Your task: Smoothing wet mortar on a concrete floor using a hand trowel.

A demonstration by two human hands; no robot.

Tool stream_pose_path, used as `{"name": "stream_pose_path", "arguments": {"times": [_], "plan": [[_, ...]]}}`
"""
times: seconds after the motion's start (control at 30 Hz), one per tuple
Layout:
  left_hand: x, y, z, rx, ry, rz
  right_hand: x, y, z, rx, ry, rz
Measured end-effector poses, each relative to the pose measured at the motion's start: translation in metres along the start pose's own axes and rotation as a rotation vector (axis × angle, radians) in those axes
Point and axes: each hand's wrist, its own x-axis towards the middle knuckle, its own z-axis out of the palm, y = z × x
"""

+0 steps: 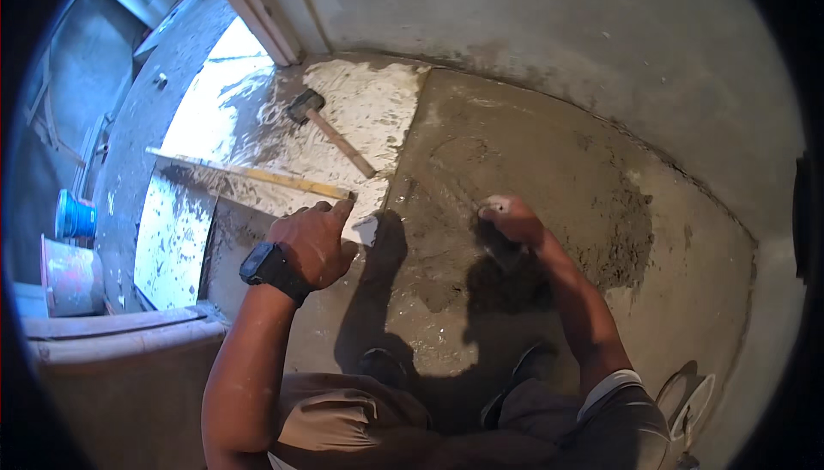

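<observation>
Slanting over mortar-smeared white tiles (365,97), a long, narrow, yellow-edged straightedge (296,181) is pointing its far end upper-left, long axis running down-right to the left hand (313,242). Wet grey mortar (532,144) is covering the right side; grey wall (549,15) is rising behind. Left hand is extending its index finger there, can't tell if gripping; right hand (517,223) is curling over mortar, contents also unclear.

The floor (699,290) is partly covered with grey mortar (532,148) toward its far edge; spattered white tiles (378,97) are laid alongside; buckets (72,277) are seen near its left edge.
</observation>
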Motion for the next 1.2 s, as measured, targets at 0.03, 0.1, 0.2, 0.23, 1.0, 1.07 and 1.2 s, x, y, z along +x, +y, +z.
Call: {"name": "stream_pose_path", "arguments": {"times": [0.03,0.1,0.2,0.23,1.0,1.07,1.2], "plan": [[-0.002,-0.003,0.004,-0.009,-0.002,-0.01,-0.011,-0.015,0.004,-0.006,-0.011,-0.002],[-0.012,-0.007,0.004,0.029,0.012,-0.004,-0.031,-0.044,0.01,-0.261,-0.116,0.078],[-0.011,-0.002,0.003,-0.012,-0.017,0.022,-0.056,-0.008,0.019,-0.317,-0.21,-0.17],[-0.014,-0.002,0.004,-0.029,-0.031,0.025,-0.064,-0.015,0.021,-0.312,-0.206,-0.171],[0.02,0.019,0.019,-0.105,-0.13,0.106,0.117,-0.029,-0.076,-0.698,0.369,0.126],[0.024,0.022,0.02,-0.103,-0.156,0.115,0.122,-0.02,-0.085,-0.645,0.405,0.172],[0.029,0.022,0.025,-0.124,-0.137,0.18,0.111,0.008,-0.1,-0.561,0.475,0.232]]}}
